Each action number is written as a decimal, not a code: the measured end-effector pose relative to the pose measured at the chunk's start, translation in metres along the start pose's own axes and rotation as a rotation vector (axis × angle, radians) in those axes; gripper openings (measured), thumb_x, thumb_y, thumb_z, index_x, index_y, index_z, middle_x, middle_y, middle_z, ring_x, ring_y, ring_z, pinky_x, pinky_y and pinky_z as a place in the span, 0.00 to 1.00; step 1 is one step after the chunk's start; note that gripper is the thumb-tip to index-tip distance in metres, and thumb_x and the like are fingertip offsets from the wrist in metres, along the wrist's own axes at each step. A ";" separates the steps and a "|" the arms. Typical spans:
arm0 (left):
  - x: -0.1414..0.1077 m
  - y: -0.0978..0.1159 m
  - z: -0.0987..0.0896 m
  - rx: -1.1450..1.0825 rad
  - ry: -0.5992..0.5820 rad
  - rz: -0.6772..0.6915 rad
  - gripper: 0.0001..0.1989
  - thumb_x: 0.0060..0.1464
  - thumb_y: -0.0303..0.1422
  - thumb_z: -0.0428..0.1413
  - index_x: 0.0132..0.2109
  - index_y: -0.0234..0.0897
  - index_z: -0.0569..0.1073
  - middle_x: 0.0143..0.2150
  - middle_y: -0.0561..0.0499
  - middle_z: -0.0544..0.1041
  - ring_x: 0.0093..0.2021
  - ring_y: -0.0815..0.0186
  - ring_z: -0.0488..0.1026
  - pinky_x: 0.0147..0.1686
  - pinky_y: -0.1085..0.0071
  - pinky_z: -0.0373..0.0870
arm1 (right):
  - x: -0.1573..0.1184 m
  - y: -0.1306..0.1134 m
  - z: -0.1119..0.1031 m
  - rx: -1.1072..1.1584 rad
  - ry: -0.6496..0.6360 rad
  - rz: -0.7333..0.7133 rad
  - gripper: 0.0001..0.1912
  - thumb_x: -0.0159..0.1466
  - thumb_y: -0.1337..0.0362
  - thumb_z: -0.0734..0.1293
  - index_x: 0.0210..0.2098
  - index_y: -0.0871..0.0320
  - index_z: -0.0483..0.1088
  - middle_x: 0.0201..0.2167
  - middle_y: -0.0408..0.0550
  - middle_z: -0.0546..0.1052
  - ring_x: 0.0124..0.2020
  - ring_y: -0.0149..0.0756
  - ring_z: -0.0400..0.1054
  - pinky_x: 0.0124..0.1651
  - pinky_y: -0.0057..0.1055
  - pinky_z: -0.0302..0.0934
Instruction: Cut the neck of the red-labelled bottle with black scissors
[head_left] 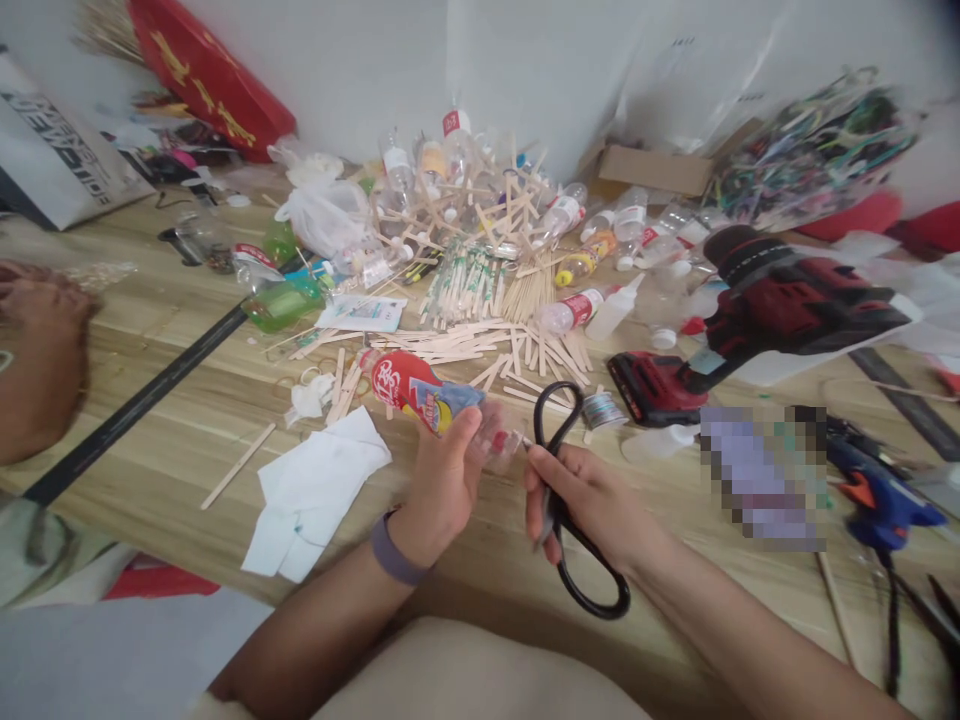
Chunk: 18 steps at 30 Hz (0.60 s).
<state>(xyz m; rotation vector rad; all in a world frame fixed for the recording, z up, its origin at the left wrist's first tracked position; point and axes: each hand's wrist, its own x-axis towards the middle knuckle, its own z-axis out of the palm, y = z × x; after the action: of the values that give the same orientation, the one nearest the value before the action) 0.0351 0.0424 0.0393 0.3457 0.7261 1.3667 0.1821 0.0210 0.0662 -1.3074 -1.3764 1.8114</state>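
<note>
My left hand [448,475] is wrapped round a clear plastic bottle [401,388] with a red label, which lies tilted with its neck toward the upper left. Black-handled scissors [585,575] are gripped in my right hand [581,495], around the blades with the looped handles apart. One blade tip touches or nearly touches the base end of the bottle; the exact contact is too small to tell. Below the bottle, to the left of my left hand, lie white paper sheets [319,495] on the wooden table [180,440].
Wooden sticks [450,343] and plastic bottles [562,215] are piled behind my hands. A red and black power drill [795,310] and a blue glue gun [885,500] are at the right. Another person's hand [45,300] is at the left, beyond a black strip [150,395].
</note>
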 end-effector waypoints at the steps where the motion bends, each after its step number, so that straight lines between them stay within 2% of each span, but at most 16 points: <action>1: -0.001 0.002 0.002 -0.008 -0.014 0.006 0.16 0.45 0.38 0.66 0.42 0.42 0.74 0.41 0.53 0.80 0.49 0.61 0.76 0.50 0.66 0.71 | -0.002 -0.002 0.003 0.163 -0.050 0.049 0.26 0.61 0.38 0.61 0.28 0.55 0.61 0.13 0.41 0.72 0.09 0.32 0.62 0.12 0.25 0.54; 2: -0.002 0.003 0.003 -0.022 -0.018 0.016 0.18 0.44 0.40 0.67 0.42 0.42 0.74 0.41 0.53 0.80 0.48 0.61 0.76 0.51 0.65 0.71 | -0.005 -0.004 0.005 0.272 -0.084 0.080 0.26 0.59 0.38 0.63 0.28 0.55 0.60 0.12 0.40 0.71 0.07 0.31 0.59 0.10 0.24 0.52; 4: -0.004 0.006 0.006 -0.050 -0.038 -0.005 0.20 0.41 0.40 0.68 0.42 0.41 0.76 0.40 0.52 0.81 0.45 0.61 0.77 0.50 0.65 0.71 | -0.010 -0.004 0.008 0.348 -0.105 0.096 0.25 0.58 0.38 0.65 0.28 0.55 0.60 0.11 0.39 0.70 0.07 0.30 0.57 0.09 0.23 0.51; 6: -0.004 0.008 0.006 -0.073 -0.073 -0.070 0.17 0.41 0.40 0.68 0.39 0.39 0.77 0.38 0.52 0.81 0.41 0.62 0.77 0.48 0.66 0.71 | -0.013 -0.002 0.008 0.228 -0.023 0.026 0.26 0.61 0.37 0.61 0.28 0.55 0.61 0.14 0.42 0.72 0.09 0.31 0.62 0.12 0.25 0.54; 7: -0.003 0.009 0.005 -0.079 -0.090 -0.101 0.16 0.41 0.39 0.68 0.38 0.38 0.77 0.36 0.51 0.81 0.39 0.63 0.77 0.46 0.66 0.72 | -0.013 0.001 0.008 0.079 0.057 -0.045 0.27 0.63 0.37 0.59 0.28 0.56 0.62 0.16 0.45 0.74 0.11 0.32 0.64 0.14 0.26 0.56; 9: -0.001 0.010 0.003 -0.086 -0.103 -0.133 0.14 0.42 0.36 0.68 0.36 0.37 0.77 0.33 0.51 0.80 0.36 0.64 0.76 0.44 0.66 0.72 | -0.012 0.007 0.005 -0.362 0.286 -0.239 0.28 0.67 0.40 0.55 0.27 0.57 0.65 0.19 0.49 0.76 0.15 0.35 0.68 0.19 0.28 0.58; 11: 0.001 0.011 0.003 -0.089 -0.097 -0.139 0.14 0.43 0.33 0.67 0.38 0.37 0.76 0.35 0.51 0.80 0.36 0.64 0.77 0.44 0.65 0.73 | -0.011 0.013 0.001 -0.846 0.526 -0.451 0.26 0.70 0.48 0.54 0.27 0.58 0.69 0.20 0.51 0.76 0.17 0.36 0.68 0.22 0.30 0.54; 12: 0.002 0.011 0.003 -0.093 -0.094 -0.144 0.14 0.43 0.32 0.66 0.40 0.37 0.75 0.36 0.51 0.80 0.37 0.64 0.77 0.45 0.64 0.73 | -0.010 0.015 0.000 -1.049 0.608 -0.547 0.24 0.71 0.53 0.54 0.27 0.58 0.70 0.19 0.50 0.75 0.17 0.35 0.67 0.23 0.31 0.51; 13: 0.002 0.012 0.004 -0.095 -0.087 -0.158 0.14 0.44 0.31 0.65 0.40 0.37 0.75 0.37 0.51 0.80 0.37 0.63 0.77 0.45 0.63 0.73 | -0.009 0.017 -0.001 -1.211 0.647 -0.634 0.21 0.72 0.58 0.54 0.28 0.59 0.71 0.18 0.49 0.74 0.17 0.35 0.66 0.23 0.32 0.49; 15: 0.002 0.013 0.006 -0.088 -0.058 -0.209 0.12 0.47 0.33 0.64 0.39 0.36 0.75 0.38 0.49 0.79 0.38 0.62 0.77 0.46 0.62 0.73 | -0.009 0.019 -0.002 -1.420 0.636 -0.759 0.18 0.70 0.69 0.55 0.28 0.59 0.71 0.17 0.46 0.73 0.17 0.32 0.64 0.25 0.33 0.48; 18: 0.001 0.013 0.010 -0.045 0.000 -0.240 0.13 0.47 0.37 0.65 0.38 0.36 0.74 0.36 0.49 0.78 0.37 0.63 0.77 0.44 0.65 0.73 | -0.008 0.020 0.001 -1.542 0.613 -0.815 0.15 0.67 0.75 0.56 0.29 0.60 0.70 0.17 0.44 0.72 0.18 0.31 0.64 0.27 0.33 0.48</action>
<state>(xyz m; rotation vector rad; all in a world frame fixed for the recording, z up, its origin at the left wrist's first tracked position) 0.0315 0.0474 0.0541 0.2150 0.7122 1.1536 0.1872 0.0068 0.0512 -1.2809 -2.3772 -0.4277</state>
